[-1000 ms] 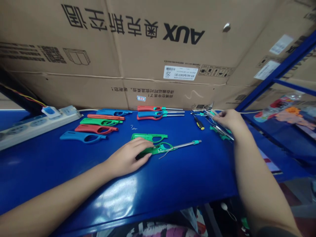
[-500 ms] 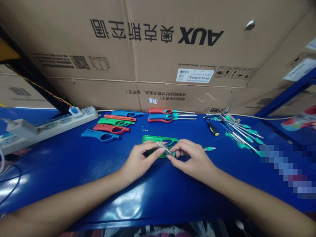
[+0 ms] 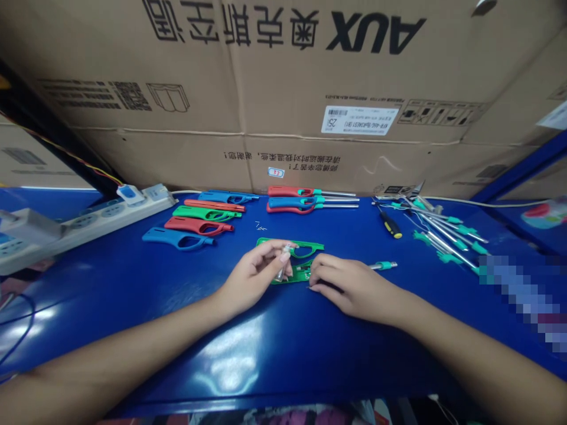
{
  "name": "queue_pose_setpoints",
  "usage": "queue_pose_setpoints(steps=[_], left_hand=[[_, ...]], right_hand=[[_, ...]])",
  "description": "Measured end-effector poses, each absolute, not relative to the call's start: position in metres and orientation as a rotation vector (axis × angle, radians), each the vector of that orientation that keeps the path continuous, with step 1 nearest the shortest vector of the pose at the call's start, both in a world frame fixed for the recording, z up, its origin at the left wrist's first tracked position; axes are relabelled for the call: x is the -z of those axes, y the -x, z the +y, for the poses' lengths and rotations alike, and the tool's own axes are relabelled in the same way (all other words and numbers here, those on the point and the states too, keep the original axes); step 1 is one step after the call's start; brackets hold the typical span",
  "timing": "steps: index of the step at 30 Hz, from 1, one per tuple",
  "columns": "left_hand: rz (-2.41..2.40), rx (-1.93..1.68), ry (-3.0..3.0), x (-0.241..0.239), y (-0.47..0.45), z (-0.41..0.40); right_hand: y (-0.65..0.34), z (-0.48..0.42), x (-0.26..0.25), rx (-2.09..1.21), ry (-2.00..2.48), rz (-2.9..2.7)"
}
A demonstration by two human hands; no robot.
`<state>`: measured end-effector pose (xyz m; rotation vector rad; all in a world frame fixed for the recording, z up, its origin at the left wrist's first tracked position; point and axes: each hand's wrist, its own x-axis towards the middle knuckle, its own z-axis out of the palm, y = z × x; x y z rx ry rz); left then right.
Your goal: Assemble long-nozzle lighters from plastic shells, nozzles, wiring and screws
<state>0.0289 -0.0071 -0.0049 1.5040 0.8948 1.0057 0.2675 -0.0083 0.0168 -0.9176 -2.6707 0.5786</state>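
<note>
My left hand pinches a small clear-and-silver lighter part between thumb and fingers, tilted steeply. Under and beside these fingers lie two green lighter handle halves: an upper half with a trigger loop, and a lower half with small metal parts in it. My right hand is closed over the right end of the lower half, thumb and fingertips close together; whatever they hold is hidden. A metal tube with a teal end sticks out to the right behind that hand.
Blue, red, orange and green lighter handles lie at left. Lighters with metal tubes lie at the back. A screwdriver and a pile of metal tubes are at right. A power strip runs along the left; a cardboard box stands behind.
My left hand has turned the clear part more upright and drawn it left, away from my right fingers. My right hand has closed in over the lower green half. The view has shifted slightly.
</note>
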Motion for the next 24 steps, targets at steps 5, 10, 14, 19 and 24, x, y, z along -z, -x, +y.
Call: queue_pose_setpoints(steps=[5,10,14,19,24], left_hand=[[0.939,-0.942,-1.701,0.005,-0.027,-0.009],[1.000,-0.852,-2.000,0.005,-0.024,-0.010],[0.996,-0.871,-2.092,0.006,-0.025,-0.008],[1.068,-0.871,-2.065,0.007,-0.027,-0.010],[1.045,-0.842,-2.015,0.003,-0.027,-0.011]], right_hand=[[-0.268,-0.002,-0.015,-0.951,1.050,-2.359],[-0.267,0.004,-0.009,-1.229,1.079,-2.140],[-0.265,0.004,-0.006,-1.339,0.998,-2.081],[-0.261,0.001,-0.005,-1.316,0.965,-2.082],[-0.260,0.000,-0.006,-1.258,0.942,-2.094]])
